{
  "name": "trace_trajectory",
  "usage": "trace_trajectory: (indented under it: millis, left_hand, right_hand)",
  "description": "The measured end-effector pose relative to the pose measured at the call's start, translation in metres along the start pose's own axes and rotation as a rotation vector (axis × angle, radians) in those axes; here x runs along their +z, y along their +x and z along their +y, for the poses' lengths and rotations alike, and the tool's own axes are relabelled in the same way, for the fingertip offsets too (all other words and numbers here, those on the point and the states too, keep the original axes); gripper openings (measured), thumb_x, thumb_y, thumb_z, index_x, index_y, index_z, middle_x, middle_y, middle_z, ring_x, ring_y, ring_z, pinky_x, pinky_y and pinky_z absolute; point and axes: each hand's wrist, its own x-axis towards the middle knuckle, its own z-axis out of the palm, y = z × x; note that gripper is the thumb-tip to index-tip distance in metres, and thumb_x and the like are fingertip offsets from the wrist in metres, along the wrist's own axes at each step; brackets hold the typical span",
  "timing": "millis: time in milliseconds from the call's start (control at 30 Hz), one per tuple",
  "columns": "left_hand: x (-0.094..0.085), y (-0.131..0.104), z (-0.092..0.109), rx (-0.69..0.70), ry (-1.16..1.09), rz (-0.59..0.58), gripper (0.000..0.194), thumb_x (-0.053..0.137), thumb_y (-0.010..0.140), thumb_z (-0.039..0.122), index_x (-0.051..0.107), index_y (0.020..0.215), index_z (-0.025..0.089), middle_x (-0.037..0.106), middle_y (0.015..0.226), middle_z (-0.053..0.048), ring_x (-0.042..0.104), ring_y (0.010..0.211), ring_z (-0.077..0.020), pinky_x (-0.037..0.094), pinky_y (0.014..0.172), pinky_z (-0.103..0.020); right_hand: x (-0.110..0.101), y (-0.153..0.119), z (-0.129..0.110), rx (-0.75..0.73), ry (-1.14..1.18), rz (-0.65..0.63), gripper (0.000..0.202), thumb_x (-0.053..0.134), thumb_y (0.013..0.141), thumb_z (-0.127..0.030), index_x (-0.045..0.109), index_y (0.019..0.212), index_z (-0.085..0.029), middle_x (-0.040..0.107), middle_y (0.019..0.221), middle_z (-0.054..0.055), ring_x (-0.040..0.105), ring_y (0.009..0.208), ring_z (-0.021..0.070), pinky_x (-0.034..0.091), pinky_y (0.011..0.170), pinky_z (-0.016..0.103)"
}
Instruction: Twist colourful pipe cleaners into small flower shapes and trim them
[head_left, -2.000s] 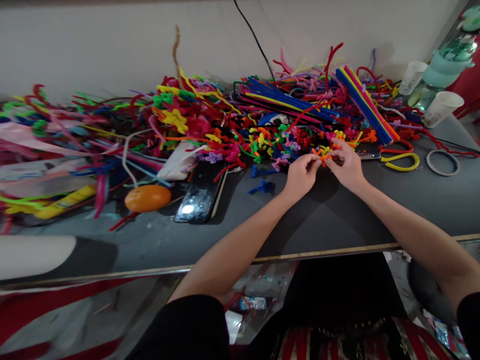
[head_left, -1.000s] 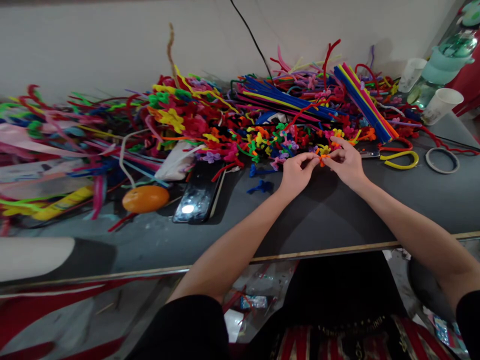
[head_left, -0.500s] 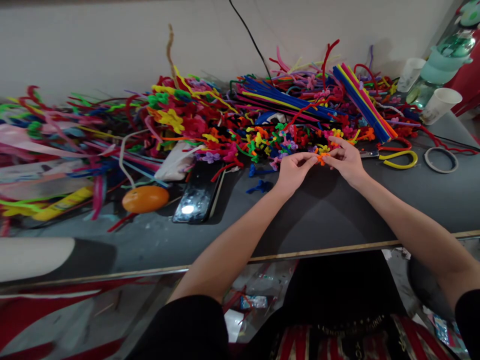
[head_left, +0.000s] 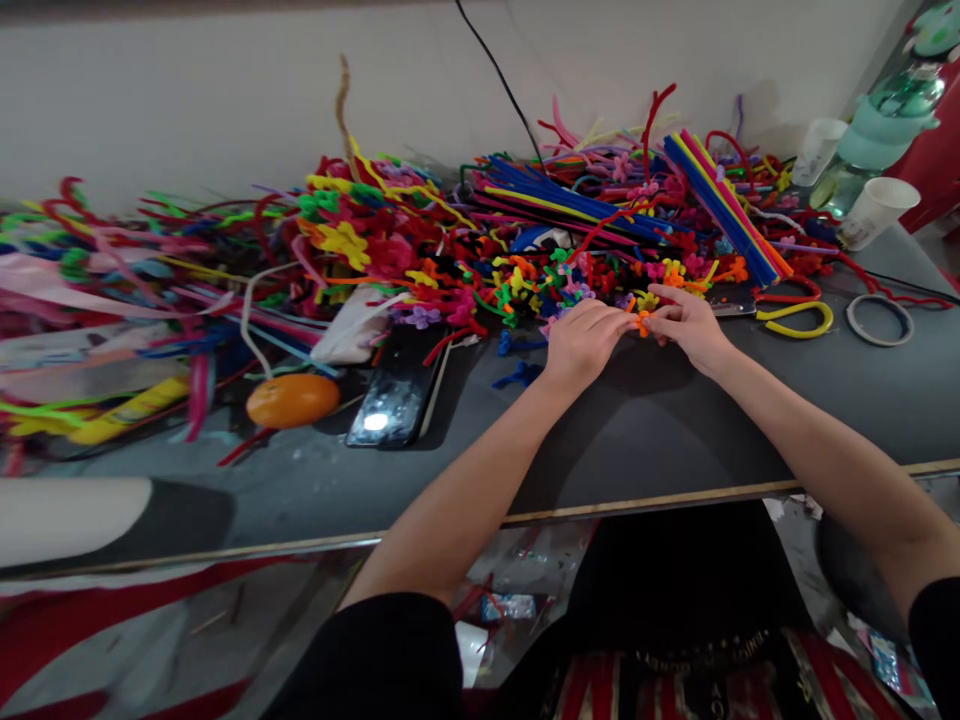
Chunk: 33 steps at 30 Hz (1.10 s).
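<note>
Between my fingertips is a small orange pipe-cleaner piece (head_left: 643, 320), held over the dark table (head_left: 600, 440). My left hand (head_left: 585, 345) pinches it from the left, with the fingers close together. From the right, my right hand (head_left: 690, 325) grips it between thumb and fingers. The piece's exact shape is partly covered by the fingers. Just beyond both hands lies a heap of small colourful pipe-cleaner flowers (head_left: 525, 285). A blue twisted piece (head_left: 517, 376) rests on the table left of my left hand.
Scissors with yellow and red handles (head_left: 795, 320) and a grey tape ring (head_left: 880, 320) lie at the right. Paper cups (head_left: 879, 212) stand behind them. A phone (head_left: 394, 390) and an orange fruit (head_left: 292, 401) are at the left; loose pipe cleaners (head_left: 577, 205) cover the back.
The fingers of my left hand have rolled forward and closed more over the orange piece, which has turned slightly. My right hand keeps its pinch in nearly the same spot.
</note>
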Motion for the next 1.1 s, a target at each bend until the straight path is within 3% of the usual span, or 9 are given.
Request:
trace_trajectory:
  millis: [267,500,800,1100]
  left_hand:
    - [0.003,0.000,0.002,-0.016,0.000,0.006,0.013,0.061,0.097,0.022,0.071,0.089,0.018,0.077,0.080,-0.003,0.067,0.073,-0.0150,0.054,0.071,-0.029]
    - [0.003,-0.005,0.001,-0.216,-0.074,-0.133,0.024,0.057,0.099,0.034,0.074,0.088,0.022,0.077,0.083,-0.005,0.069,0.080,-0.0181,0.054,0.078,-0.034]
    - [0.009,-0.007,0.005,-0.413,-0.214,-0.233,0.027,0.058,0.097,0.042,0.076,0.092,0.021,0.079,0.090,-0.008,0.070,0.086,-0.0210,0.053,0.081,-0.037]
    - [0.007,-0.005,0.010,-0.493,-0.161,-0.155,0.022,0.065,0.093,0.040,0.076,0.092,0.021,0.079,0.090,-0.007,0.071,0.086,-0.0203,0.053,0.083,-0.035]
  right_hand:
    - [0.000,0.000,-0.001,0.008,-0.008,-0.006,0.081,0.083,0.068,-0.023,0.051,0.140,-0.005,0.071,0.072,0.002,0.061,0.061,0.0122,0.052,0.057,0.027]
    - [-0.003,0.005,0.007,-0.043,-0.044,-0.021,0.083,0.086,0.065,-0.033,0.054,0.138,-0.011,0.067,0.070,-0.002,0.061,0.062,0.0128,0.054,0.057,0.029]
    - [-0.004,0.007,0.013,-0.132,-0.125,0.066,0.081,0.084,0.065,-0.040,0.051,0.138,-0.025,0.070,0.095,0.002,0.066,0.072,0.0162,0.059,0.057,0.031]
    - [-0.001,0.004,0.013,-0.244,-0.159,0.067,0.072,0.080,0.068,-0.039,0.054,0.133,-0.022,0.073,0.093,0.004,0.070,0.083,0.0186,0.060,0.086,0.039]
